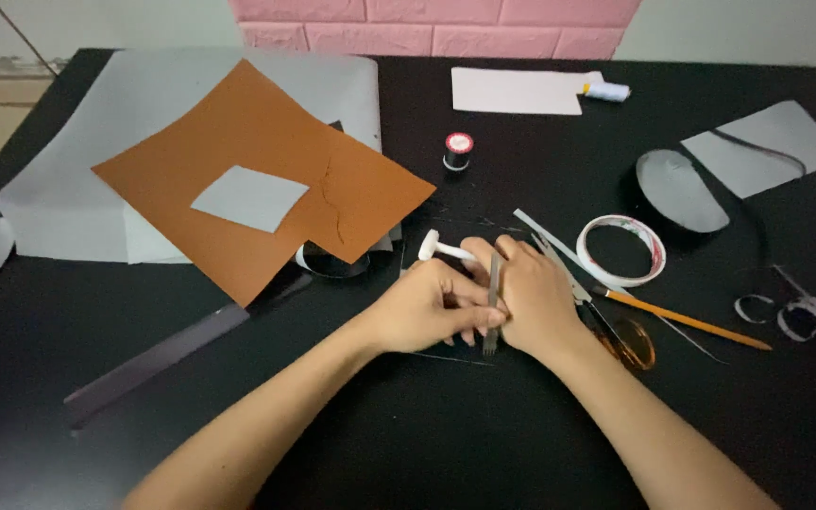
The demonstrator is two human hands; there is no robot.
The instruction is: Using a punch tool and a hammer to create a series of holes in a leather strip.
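Near the middle of the black table (540, 444), the left hand (427, 307) and right hand (531, 297) press together, pinching a pronged metal chisel (492, 307) upright beside a white mallet (444, 247).

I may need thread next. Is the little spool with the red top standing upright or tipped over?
Upright. The thread spool stands on the black table, its round red top facing up and its dark body below it.

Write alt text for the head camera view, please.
Two bare hands, the left hand and right hand, meet over a black table, pinching a metal pronged chisel. An orange leather sheet, tape roll and pencil lie around.
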